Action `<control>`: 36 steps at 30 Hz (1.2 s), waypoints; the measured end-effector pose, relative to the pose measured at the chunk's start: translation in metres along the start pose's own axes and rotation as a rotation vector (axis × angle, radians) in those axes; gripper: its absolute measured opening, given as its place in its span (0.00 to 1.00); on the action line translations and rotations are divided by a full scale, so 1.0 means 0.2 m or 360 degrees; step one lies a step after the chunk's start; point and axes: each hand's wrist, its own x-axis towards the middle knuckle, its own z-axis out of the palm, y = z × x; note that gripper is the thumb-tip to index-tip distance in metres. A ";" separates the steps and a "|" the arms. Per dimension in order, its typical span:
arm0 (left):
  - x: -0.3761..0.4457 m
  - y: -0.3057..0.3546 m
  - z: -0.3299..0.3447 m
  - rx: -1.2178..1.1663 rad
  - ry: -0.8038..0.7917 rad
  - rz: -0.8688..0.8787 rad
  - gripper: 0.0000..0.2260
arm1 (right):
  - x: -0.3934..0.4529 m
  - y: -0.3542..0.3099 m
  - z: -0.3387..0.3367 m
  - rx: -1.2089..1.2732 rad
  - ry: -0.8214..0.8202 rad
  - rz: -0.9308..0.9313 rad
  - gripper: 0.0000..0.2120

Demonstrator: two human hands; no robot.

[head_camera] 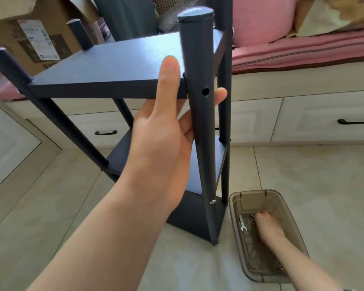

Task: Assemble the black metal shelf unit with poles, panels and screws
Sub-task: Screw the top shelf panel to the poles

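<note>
Tiled floor (303,175): left hand (162,139) grips near pole (200,114) at top panel (114,66); screw hole (205,91) empty. Right hand (267,225) rummages in plastic bin (240,244) (fingers hidden, grasp unclear); next, a screw.

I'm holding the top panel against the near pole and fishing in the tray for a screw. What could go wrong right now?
1. The near pole's upper hole is empty; only the left hand holds the top panel there, so it may slip out of line.
2. The right hand gropes in the tray near the wrench; the wrong part could be grabbed.
</note>
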 end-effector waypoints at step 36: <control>-0.10 0.06 -0.01 -0.0011 0.0142 -0.0193 0.15 | -1.43 -0.37 -1.28 0.1379 0.1172 -0.0939 0.07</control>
